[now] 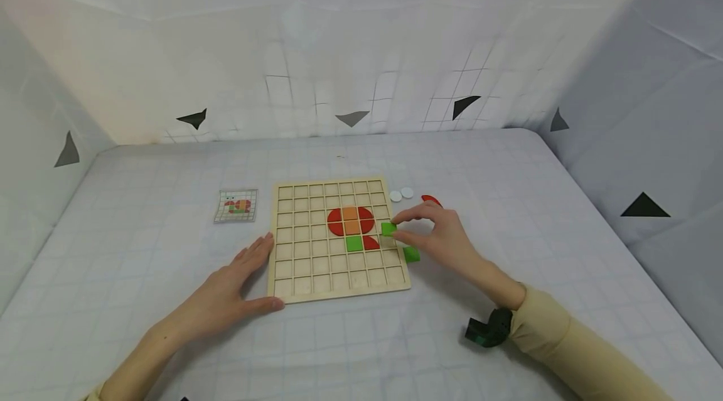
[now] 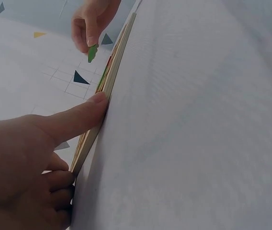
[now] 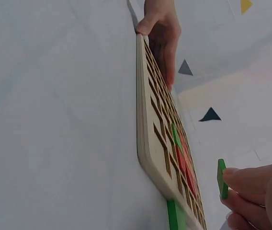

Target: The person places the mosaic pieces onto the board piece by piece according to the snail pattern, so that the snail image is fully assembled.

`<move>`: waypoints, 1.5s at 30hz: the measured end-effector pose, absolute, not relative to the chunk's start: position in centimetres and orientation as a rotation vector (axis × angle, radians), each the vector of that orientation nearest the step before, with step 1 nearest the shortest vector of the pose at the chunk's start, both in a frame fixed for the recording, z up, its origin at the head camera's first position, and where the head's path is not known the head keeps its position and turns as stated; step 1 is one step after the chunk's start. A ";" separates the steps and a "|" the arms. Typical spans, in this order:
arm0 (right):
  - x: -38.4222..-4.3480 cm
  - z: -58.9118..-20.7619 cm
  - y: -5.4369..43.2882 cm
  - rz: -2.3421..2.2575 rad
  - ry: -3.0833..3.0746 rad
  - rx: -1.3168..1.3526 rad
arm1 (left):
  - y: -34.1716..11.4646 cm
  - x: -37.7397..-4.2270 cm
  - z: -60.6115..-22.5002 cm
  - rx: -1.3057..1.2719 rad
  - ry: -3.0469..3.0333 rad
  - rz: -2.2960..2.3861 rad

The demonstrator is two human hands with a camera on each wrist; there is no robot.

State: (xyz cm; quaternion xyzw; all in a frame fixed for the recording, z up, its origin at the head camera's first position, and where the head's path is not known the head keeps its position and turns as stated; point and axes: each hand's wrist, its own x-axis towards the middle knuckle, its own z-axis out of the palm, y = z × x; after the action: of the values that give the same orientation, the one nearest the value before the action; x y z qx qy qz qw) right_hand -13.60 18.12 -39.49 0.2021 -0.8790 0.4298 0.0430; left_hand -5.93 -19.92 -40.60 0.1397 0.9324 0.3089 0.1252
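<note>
In the head view a wooden grid board (image 1: 310, 250) lies on the table. My left hand (image 1: 220, 297) rests against its left side, thumb at the near-left corner and fingers along the edge. Between thumb and fingertips my right hand (image 1: 443, 238) pinches a green square tile (image 1: 388, 229), held over the board's right part. The right wrist view shows that tile (image 3: 221, 178) tilted on edge and apart from the board. Set in the grid are red rounded tiles (image 1: 336, 223), orange tiles (image 1: 351, 221) and another green tile (image 1: 354, 243).
Beside the board's right edge lies a loose green tile (image 1: 412, 254). Two white discs (image 1: 401, 194) and a red piece (image 1: 432, 199), partly behind the right hand, lie farther back. A small picture card (image 1: 236, 206) sits left of the board. Near the right sleeve is a black device (image 1: 489, 328).
</note>
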 end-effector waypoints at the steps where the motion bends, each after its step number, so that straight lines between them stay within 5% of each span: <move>1: -13.7 -39.5 17.8 1.325 -2.681 0.628 | -19.9 -5.9 -40.6 0.412 2.722 0.897; 21: -14.0 -40.7 10.6 1.294 -2.597 0.857 | -19.9 -5.8 -40.6 0.444 2.737 0.893; 45: -13.4 -42.6 10.1 1.192 -2.459 1.011 | -19.9 -5.8 -40.7 0.427 2.735 0.883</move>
State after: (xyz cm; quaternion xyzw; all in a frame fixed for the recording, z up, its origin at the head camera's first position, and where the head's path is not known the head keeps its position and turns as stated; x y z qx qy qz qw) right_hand -13.36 10.13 -42.61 0.3448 -0.8385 0.4063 0.1137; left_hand -5.79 -19.95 -40.68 0.1461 0.9347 0.3018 0.1177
